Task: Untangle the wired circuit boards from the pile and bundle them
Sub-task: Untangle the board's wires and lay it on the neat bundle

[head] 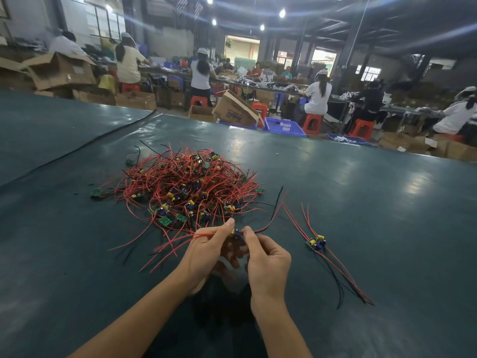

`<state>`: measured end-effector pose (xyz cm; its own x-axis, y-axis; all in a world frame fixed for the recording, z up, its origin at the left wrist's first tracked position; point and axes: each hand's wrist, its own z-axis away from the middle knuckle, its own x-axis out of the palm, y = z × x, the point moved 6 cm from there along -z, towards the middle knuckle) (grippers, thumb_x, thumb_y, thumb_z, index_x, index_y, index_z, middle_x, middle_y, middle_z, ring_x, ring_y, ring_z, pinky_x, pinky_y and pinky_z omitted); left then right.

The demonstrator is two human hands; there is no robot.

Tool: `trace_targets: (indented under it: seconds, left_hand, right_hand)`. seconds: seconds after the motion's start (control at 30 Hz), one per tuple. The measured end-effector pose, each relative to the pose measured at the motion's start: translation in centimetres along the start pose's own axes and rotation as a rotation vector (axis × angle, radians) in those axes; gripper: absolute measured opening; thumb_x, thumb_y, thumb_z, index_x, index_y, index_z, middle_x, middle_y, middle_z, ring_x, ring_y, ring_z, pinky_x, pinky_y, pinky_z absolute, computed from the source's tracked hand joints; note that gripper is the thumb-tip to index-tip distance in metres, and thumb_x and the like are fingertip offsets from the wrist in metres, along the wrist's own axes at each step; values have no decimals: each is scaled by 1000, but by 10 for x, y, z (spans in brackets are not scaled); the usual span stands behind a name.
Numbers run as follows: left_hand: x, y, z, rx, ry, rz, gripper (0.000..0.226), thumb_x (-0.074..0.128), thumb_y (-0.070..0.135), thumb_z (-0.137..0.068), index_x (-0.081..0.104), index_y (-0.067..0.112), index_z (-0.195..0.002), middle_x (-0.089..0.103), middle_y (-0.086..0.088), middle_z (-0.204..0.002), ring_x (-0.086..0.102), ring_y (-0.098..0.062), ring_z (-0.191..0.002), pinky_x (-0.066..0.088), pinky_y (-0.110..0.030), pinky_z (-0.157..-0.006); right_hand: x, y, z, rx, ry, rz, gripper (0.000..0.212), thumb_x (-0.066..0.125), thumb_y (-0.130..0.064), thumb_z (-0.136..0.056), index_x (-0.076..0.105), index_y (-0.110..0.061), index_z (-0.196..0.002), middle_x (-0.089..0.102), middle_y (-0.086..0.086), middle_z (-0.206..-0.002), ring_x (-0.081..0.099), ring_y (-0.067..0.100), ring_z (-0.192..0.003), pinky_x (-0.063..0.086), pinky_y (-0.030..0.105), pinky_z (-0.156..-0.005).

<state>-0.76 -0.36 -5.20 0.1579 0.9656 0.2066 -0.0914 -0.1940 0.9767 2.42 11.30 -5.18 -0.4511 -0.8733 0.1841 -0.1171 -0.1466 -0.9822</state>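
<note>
A tangled pile of small green circuit boards with red and black wires lies on the dark green table. Just in front of it, my left hand and my right hand both pinch one wired circuit board between them. Red wires trail left from my left hand, and a red and a black wire curve up to the right from my right hand. A separated set of wired boards lies to the right, its wires stretched out straight.
The green table cover has a seam running across at the far left. A loose board lies left of the pile. Beyond the table's far edge are blue crates, cardboard boxes and seated workers at benches.
</note>
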Motion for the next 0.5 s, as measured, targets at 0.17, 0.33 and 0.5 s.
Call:
trace_targets:
  seconds: [0.17,0.33,0.5]
  left_hand:
    - [3,4,3,36,-22,-34,48,59,47,-80,70,1,-74,64,-10,-59,59,-17,-44,44,-22,-38]
    - [7,8,4,44,-75,-15,46,57,42,-81,66,-2,-73,61,-10,-55,57,-17,-42,45,-23,-36]
    - [6,10,3,53,-100,-25,44,58,41,-81,68,0,-70,62,-11,-55,58,-18,-42,45,-23,-36]
  right_hand:
    - [-11,8,-10,105,119,-88,31,74,-19,-87,71,-19,-57,62,-2,-54,51,10,-48,46,26,-49]
    - [-38,8,-28,185,298,-276,23,72,-10,-88,65,-11,-66,59,-6,-48,36,4,-33,26,16,-34]
    - [-58,9,-37,281,395,-427,22,71,-8,-86,61,-13,-67,60,-7,-49,38,5,-34,25,15,-34]
